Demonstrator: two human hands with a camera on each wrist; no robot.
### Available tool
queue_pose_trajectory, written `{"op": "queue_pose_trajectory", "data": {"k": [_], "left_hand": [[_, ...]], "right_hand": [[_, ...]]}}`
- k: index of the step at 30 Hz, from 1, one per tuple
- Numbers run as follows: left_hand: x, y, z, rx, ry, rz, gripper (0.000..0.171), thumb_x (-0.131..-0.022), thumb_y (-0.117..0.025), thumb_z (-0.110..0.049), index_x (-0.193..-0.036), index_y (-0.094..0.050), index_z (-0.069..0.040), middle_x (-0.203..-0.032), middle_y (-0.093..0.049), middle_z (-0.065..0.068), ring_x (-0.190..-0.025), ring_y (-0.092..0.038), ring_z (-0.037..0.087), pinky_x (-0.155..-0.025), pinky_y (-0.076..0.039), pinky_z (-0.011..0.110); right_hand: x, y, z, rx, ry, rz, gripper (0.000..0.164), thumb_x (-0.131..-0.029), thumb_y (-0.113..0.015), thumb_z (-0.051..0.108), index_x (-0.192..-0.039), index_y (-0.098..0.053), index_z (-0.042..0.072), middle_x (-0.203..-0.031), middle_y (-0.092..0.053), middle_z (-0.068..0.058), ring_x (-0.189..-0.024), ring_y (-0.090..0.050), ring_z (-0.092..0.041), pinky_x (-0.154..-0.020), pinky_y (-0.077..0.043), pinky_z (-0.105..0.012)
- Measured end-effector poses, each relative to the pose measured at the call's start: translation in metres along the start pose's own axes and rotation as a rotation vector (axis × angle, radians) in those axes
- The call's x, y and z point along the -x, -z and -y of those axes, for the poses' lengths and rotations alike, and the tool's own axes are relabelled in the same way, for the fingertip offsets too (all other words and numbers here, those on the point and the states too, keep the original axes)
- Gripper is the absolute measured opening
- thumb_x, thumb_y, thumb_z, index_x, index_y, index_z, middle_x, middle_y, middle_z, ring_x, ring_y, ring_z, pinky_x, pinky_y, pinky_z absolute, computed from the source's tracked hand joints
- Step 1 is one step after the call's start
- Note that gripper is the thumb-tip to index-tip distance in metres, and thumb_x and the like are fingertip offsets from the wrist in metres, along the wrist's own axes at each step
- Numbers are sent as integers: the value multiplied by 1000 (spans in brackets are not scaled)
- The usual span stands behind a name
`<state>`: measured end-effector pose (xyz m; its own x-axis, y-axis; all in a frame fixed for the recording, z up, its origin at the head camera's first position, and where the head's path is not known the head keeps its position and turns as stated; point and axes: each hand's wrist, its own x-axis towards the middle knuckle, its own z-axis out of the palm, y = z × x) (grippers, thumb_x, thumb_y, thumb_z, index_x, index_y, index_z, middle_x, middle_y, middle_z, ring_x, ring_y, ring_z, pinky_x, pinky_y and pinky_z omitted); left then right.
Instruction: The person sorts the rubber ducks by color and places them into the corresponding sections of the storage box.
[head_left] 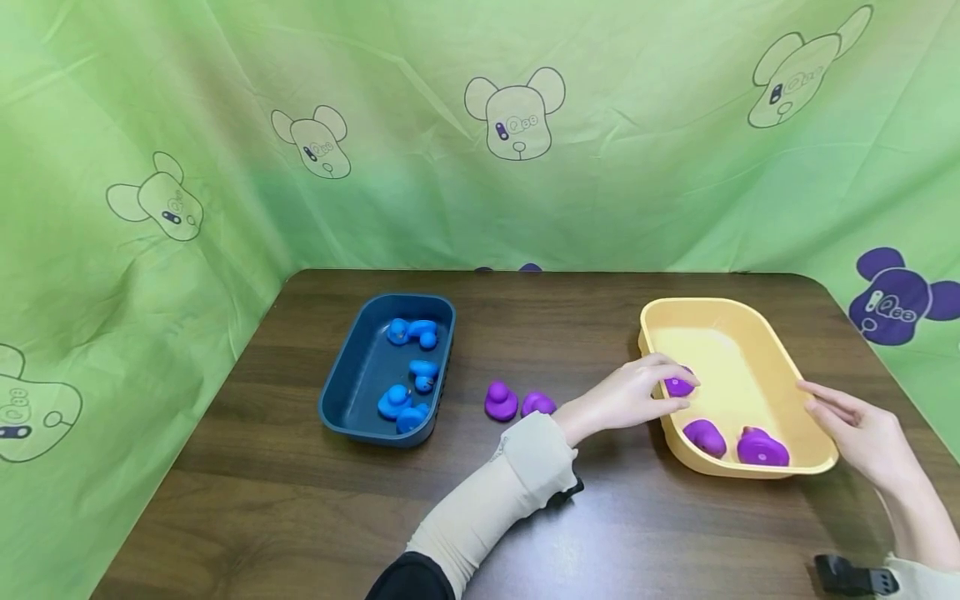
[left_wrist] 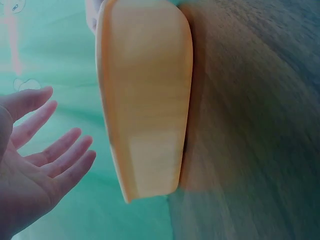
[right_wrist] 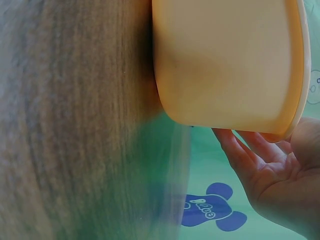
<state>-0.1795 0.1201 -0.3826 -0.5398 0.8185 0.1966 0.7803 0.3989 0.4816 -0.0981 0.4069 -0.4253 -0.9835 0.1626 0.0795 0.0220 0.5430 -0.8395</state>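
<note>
My left hand [head_left: 637,392] reaches over the left rim of a yellow plastic tub [head_left: 723,350]. Its fingers are spread in the left wrist view, with nothing between them. A purple rubber duck [head_left: 678,387] shows just below the fingertips, partly hidden by them. Two more purple ducks, one on its side [head_left: 705,437] and one near the front wall [head_left: 762,448], lie inside the tub. At the tub's right side my right hand [head_left: 870,433] holds the rim, thumb at the top edge and fingers against the outer wall [right_wrist: 230,65].
A dark blue tub [head_left: 352,375] with several blue ducks [head_left: 394,402] stands on the left of the wooden table [head_left: 300,492]. Between the tubs are two purple ducks, one upright [head_left: 501,402] and one beside my left forearm [head_left: 537,404]. A green printed curtain [head_left: 405,192] hangs behind.
</note>
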Motion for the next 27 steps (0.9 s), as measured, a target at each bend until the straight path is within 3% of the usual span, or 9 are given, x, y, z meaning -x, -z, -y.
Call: {"op": "queue_pose_trajectory", "data": {"k": [5, 12, 27], "left_hand": [[9, 5, 4, 31, 11, -10, 29, -87, -56, -27, -114, -59, -16, -118, -52, -4, -110, -42, 1, -89, -25, 6], [20, 7, 12, 25, 18, -45, 28, -86, -58, -26, -113, -60, -16, -114, -54, -2, -105, -45, 2, -86, -27, 5], [47, 15, 35, 23, 117, -26, 29, -87, -57, -27, -113, -59, -17, -113, -53, -1, -107, -47, 5, -90, -30, 11]], "right_hand": [[1, 1, 7, -43, 29, 24, 36, -89, -52, 10, -111, -58, 37, -84, -49, 41, -71, -46, 23, -58, -36, -2], [1, 1, 9, -43, 13, 27, 34, -89, -53, 13, -111, -58, 38, -83, -49, 40, -72, -47, 21, -58, -37, -3], [1, 1, 9, -49, 22, 27, 36, -89, -52, 10, -110, -58, 38, -83, -50, 40, -72, -45, 23, -59, -36, -2]]}}
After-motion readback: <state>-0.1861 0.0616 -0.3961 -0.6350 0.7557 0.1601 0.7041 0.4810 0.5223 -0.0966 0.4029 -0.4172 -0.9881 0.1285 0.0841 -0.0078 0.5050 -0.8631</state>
